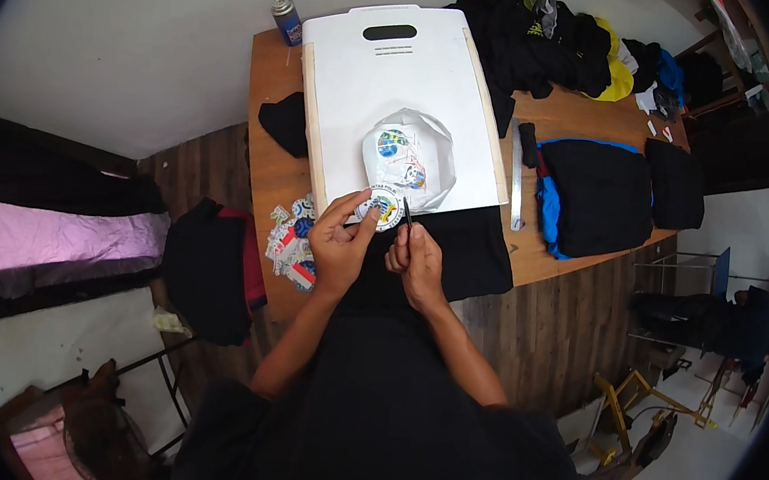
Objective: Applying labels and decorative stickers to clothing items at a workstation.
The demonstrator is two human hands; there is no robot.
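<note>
Your left hand [340, 243] is at centre frame, fingers spread and pressing down on a round sticker [381, 209] that sits at the near edge of the white board [352, 98]. Thumb and fingertips are touching the sticker's rim at its 7 to 9 o'clock side; not clenched, not lifting it.

Your right hand [415, 260] is just beside the left, at its 3 o'clock, curled tight around thin dark tweezers [407, 213]. The tip points to 12 o'clock and ends right next to the sticker's right edge; contact can't be confirmed.

Clear bag [409, 157] with more stickers lies on the board at 12 o'clock from the sticker, touching it. Loose sticker pile [292, 240] is on the wooden table [266, 173] at 9 o'clock from your left hand. Black cloth [467, 248] lies under your hands. Metal ruler [516, 183] is at 2 o'clock, along the board's right edge. Spray can [286, 20] stands at 11 o'clock, off the board's far left corner.
</note>
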